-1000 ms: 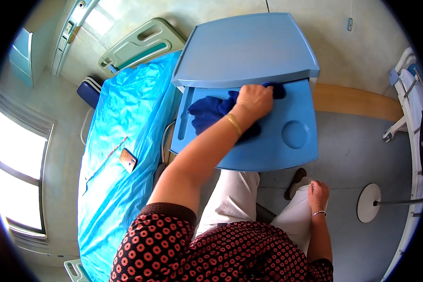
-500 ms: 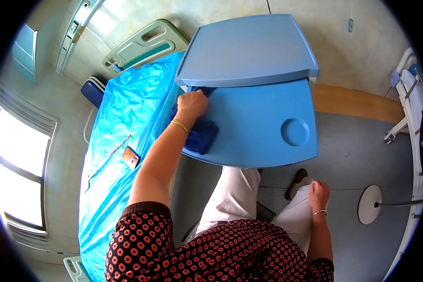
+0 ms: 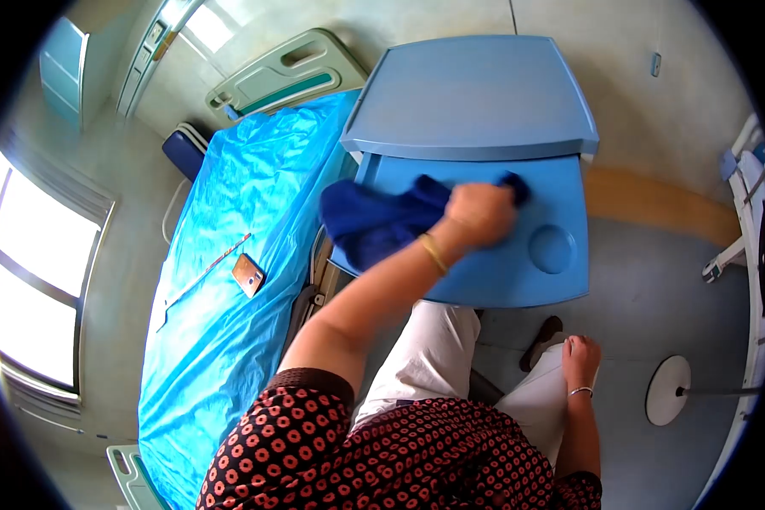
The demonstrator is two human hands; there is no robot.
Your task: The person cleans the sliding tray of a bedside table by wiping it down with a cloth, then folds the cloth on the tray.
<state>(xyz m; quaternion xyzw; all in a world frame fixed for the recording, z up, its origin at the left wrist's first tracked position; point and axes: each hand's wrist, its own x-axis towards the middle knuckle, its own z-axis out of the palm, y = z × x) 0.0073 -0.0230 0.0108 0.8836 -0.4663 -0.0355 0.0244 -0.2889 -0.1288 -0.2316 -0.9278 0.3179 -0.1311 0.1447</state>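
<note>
A dark blue cloth (image 3: 382, 217) lies bunched across the light blue pull-out tray (image 3: 501, 285) of a bedside cabinet. My left hand (image 3: 482, 212) is closed on the cloth near the tray's middle, with one bit of cloth showing past the fingers and the rest trailing to the left. Part of the cloth hangs over the tray's left edge. My right hand (image 3: 580, 361) rests on my right thigh, its fingers curled in, with nothing seen in it. To the right of my left hand, the tray has a round recess (image 3: 552, 249).
The cabinet top (image 3: 476, 93) stands above the tray. On the left, a bed under blue plastic sheeting (image 3: 221, 357) bears a phone (image 3: 248, 275) and a thin stick (image 3: 208, 270). A round white base (image 3: 667, 391) with a pole stands on the floor at right.
My left hand has swept the cloth rightward over the tray from its back left corner, and the cloth has spread out. My right hand has stayed on the thigh. The view has shifted slightly.
</note>
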